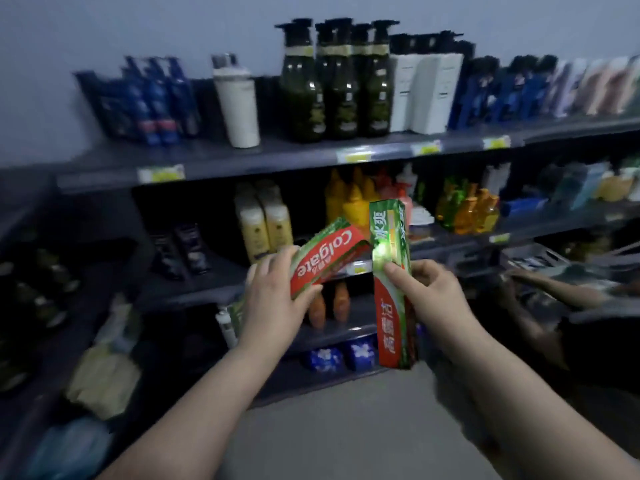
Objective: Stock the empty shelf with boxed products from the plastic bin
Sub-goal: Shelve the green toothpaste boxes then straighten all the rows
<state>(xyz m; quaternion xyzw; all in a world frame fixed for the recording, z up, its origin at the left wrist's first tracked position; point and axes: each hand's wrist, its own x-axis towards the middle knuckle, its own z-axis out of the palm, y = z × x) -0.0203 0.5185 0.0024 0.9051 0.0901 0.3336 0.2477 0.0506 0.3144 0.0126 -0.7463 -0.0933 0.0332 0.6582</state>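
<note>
My left hand (277, 299) grips a red and green Colgate toothpaste box (329, 256), tilted up to the right. In my right hand (429, 296) a second red and green toothpaste box (391, 271) stands nearly upright, pinched at its middle by thumb and fingers. The top ends of the two boxes almost meet in front of the middle shelf (194, 289). A stretch of that dark shelf just left of my left hand is bare. The plastic bin is not clearly visible.
The top shelf (277, 157) carries dark pump bottles (332, 81), white bottles and blue packs. Yellow and orange bottles (356, 202) fill the shelf behind the boxes. Another person's hand (550, 289) reaches over a tray at the right. Grey floor (346, 427) lies below.
</note>
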